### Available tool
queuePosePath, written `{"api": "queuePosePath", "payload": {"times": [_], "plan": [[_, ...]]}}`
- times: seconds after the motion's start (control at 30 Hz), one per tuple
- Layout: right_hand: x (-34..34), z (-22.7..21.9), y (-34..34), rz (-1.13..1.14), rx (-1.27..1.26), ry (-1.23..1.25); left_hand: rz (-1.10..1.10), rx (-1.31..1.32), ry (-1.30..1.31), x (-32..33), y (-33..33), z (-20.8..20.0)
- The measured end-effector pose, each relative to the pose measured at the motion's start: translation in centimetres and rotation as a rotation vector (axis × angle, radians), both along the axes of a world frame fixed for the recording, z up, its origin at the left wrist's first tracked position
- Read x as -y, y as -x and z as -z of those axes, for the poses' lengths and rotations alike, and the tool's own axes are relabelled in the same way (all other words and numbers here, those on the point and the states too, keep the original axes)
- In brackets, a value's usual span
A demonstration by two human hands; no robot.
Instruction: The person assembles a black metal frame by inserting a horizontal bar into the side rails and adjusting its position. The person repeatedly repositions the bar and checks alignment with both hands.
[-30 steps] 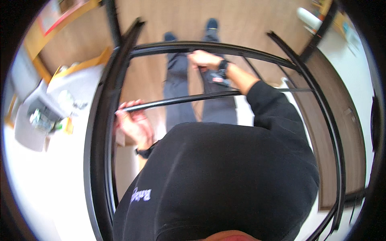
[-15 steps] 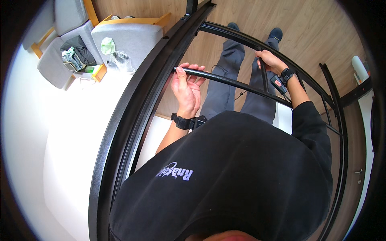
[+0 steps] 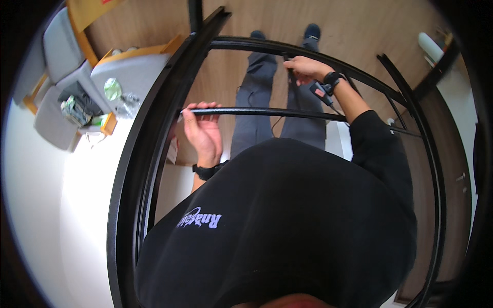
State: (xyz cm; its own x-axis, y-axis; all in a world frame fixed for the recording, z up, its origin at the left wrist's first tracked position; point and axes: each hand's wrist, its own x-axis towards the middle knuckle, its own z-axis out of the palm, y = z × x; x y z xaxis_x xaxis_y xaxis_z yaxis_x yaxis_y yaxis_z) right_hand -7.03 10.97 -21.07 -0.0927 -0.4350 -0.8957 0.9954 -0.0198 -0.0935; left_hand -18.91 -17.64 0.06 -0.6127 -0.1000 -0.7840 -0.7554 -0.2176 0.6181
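A long black metal bar (image 3: pixel 251 111) runs crosswise in front of my body, inside a large black metal frame (image 3: pixel 131 149). My left hand (image 3: pixel 204 137) holds the bar's left end close to the frame's left rail, thumb in front and fingers behind. Whether that end touches the rail, I cannot tell. By the far rail (image 3: pixel 246 45), my right hand (image 3: pixel 308 69) is closed round a short, thin black bar (image 3: pixel 292 78). The lower end of this short bar blends into my dark trousers.
Grey cushioned chairs (image 3: pixel 126 72) with wooden arms stand beyond the left rail, holding clothing and a plastic bag (image 3: pixel 112 88). More black rails (image 3: pixel 398 82) rise on the right, near a dark door (image 3: pixel 436 133). My legs extend under the frame over a wooden floor (image 3: pixel 138 25).
My view has turned, so frame and hands appear further left. Both hands keep their grip. The short bar in my right hand looks more tilted against the long one.
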Motion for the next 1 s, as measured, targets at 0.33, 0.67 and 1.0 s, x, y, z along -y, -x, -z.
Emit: {"api": "queuePosePath", "payload": {"times": [0.33, 0.67, 1.0], "plan": [[-14.5, -20.0, -10.5, 0.271, -0.612, -0.829, -0.083, 0.049, -0.097, 1.0, -1.6, 3.6], [-14.2, -23.4, -37.9, 0.928, -0.178, -1.183, -0.178, 0.190, -0.335, -0.3, 1.4, 7.6], [-20.2, -12.5, -42.2, 1.949, 0.091, -0.643, -0.229, 0.204, -0.303, 9.2, 2.7, 9.7]]}}
